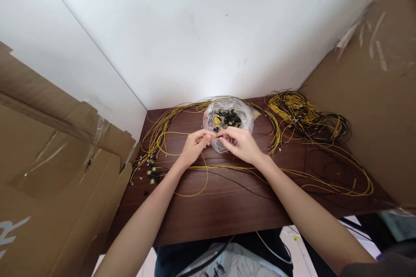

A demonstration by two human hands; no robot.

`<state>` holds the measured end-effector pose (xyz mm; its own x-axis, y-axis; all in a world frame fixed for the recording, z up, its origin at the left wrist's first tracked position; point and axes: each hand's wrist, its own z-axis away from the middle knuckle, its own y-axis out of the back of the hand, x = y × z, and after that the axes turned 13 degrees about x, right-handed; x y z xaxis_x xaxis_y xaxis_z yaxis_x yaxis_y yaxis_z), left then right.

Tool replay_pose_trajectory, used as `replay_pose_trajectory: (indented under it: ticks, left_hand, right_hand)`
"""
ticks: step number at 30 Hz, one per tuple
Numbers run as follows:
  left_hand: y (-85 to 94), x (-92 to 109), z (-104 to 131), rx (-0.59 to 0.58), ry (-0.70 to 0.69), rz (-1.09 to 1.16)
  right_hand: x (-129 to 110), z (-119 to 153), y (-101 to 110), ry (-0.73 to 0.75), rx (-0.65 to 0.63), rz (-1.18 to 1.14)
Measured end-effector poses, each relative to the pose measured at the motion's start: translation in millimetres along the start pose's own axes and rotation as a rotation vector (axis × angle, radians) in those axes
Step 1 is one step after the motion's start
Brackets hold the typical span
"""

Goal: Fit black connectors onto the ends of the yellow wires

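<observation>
Both hands meet in front of a clear plastic bag [248, 117] that holds several small black and yellow parts [229, 117]. My left hand [196, 145] is closed in a pinch on a thin yellow wire [207, 173], which loops down onto the table. Close by on the right, my right hand [239, 142] pinches a small black piece [219, 136] at the wire's end. Fingers cover most of that piece, so its exact kind does not show.
Long yellow and black wires [172, 114] arc around the bag on the brown table [221, 207]. A tangled wire coil [292, 108] lies at the right. Black parts with yellowish ends [152, 173] sit at the left. Cardboard [65, 173] and a white wall [201, 30] enclose the table.
</observation>
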<state>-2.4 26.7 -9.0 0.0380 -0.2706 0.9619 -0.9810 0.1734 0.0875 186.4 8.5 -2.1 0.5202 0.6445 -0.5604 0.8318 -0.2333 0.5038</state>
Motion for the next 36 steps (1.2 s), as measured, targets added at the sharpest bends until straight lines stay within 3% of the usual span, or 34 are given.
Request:
replay_pose_trajectory:
  ticks: [9,15,20,36]
  left_hand:
    - [3.3,-2.3,-0.4,-0.070,-0.041,0.004]
    - [-2.4,-0.6,0.2,0.011,-0.035,-0.140]
    - [-2.3,3.5,0.3,-0.004,-0.092,-0.196]
    - [-2.3,3.2,0.3,0.008,-0.077,-0.228]
  right_hand:
    - [-0.3,1.6,-0.6,-0.016,0.011,0.019]
    - [-0.8,1.6,-0.3,-0.008,-0.015,-0.002]
    - [-3.9,0.8,0.6,0.007,-0.049,-0.008]
    - [-1.1,-1.0,3.0,-0.029,0.051,0.021]
